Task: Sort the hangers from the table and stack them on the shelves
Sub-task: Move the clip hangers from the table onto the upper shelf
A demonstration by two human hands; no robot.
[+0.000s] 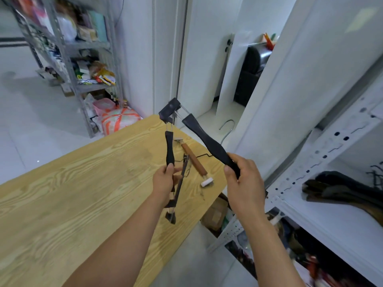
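Above the wooden table (83, 183), the left hand (163, 183) grips a black clip hanger (170, 150), middle hidden by the palm; the right hand (242, 181) clasps a second black hanger (209, 143) by its end.

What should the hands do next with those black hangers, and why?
Probably carry the black hanger in the right hand over to the white shelf, onto the dark hangers stacked there. The left hand grips a second black hanger, and a brown hanger waits on the table.

Both forearms stretched fwd. L hand (164, 181) grips thin black hanger bar (170, 149), thumb up; R hand (245, 180), beside it, grips broader black hanger bar (209, 141).
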